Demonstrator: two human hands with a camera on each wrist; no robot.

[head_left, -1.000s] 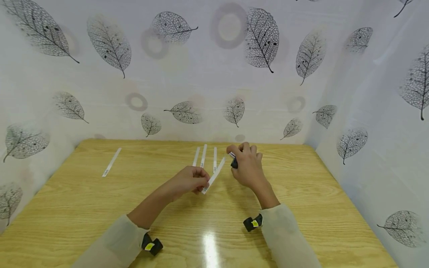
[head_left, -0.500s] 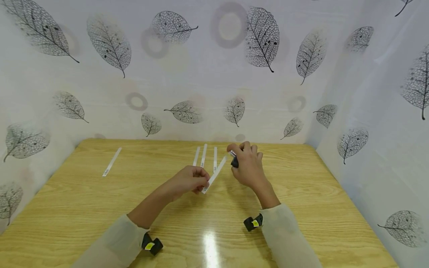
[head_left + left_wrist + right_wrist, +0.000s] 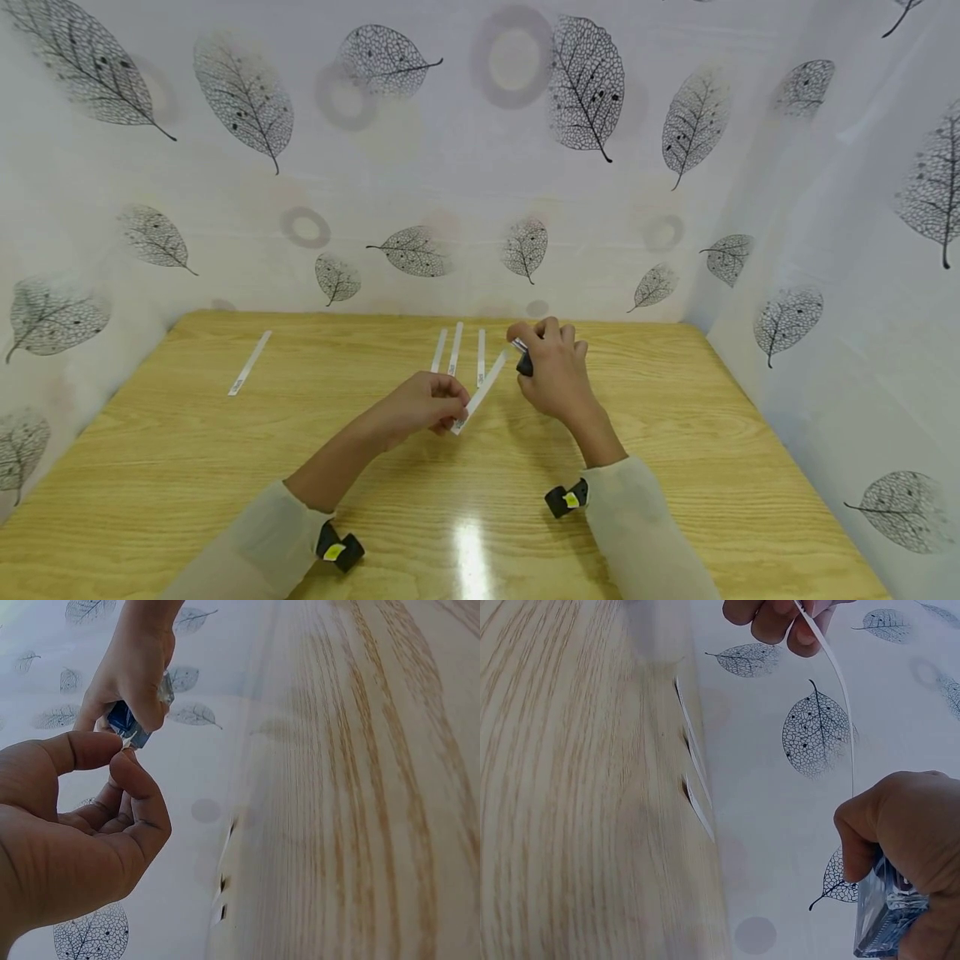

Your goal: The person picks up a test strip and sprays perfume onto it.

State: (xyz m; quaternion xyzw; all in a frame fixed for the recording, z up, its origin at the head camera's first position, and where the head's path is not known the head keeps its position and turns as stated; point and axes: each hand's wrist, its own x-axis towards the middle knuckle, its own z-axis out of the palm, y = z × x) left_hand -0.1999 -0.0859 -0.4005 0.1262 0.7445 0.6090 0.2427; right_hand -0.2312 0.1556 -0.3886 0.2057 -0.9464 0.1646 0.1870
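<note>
Head view: pale sheeting (image 3: 420,187) printed with dark leaf skeletons is enclosing the back and both sides of a yellow wood-grain table (image 3: 675,408), and a streak of glare is shining on the near part of the wood. Toward the left, a lone white strip (image 3: 250,363) is lying aslant, well apart from the others. Next, a pale left sleeve (image 3: 251,533) with a black wrist camera (image 3: 340,550) at its cuff is leading to the left hand (image 3: 420,404). Its thumb and forefinger are closing together on the held strip (image 3: 486,383), pinching it by the near end, with a short tip poking out below them. Just beyond this hand, three more strips (image 3: 482,354) are resting on the table near one another. The held strip is slanting up and rightward, clear of the wood, its far end reaching just beside the right hand (image 3: 555,371). In the right wrist view it is curving gently and passing out of sight at that hand; whether they are touching, I cannot tell. Farthest right, the right hand is curling its fingers round a small bluish, partly clear object (image 3: 885,915).
</note>
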